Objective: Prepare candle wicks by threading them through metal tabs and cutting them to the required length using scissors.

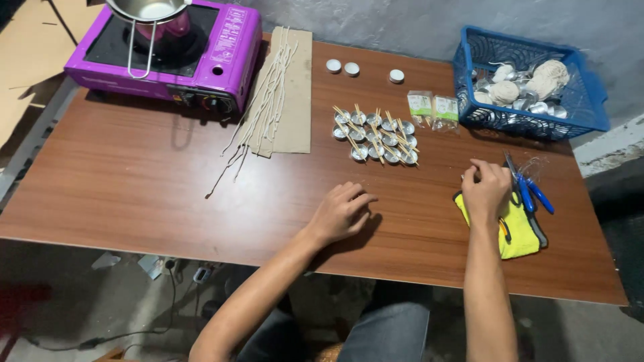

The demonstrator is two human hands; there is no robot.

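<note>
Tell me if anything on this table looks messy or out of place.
Only slightly: the pale strings spill off their cardboard sheet onto the table, ends straggling unevenly. The small metal cups sit grouped neatly.

- A purple portable stove is sitting at the upper left, carrying a metal pot.
- White wicks are lying on cardboard at top centre.
- A blue basket is standing at upper right.

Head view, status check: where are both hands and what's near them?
Left hand curled, resting on bare table, holding nothing visible. Right hand fingers pinched, over yellow cloth, beside blue-handled pliers. Cluster of small metal cups ahead, untouched.
</note>
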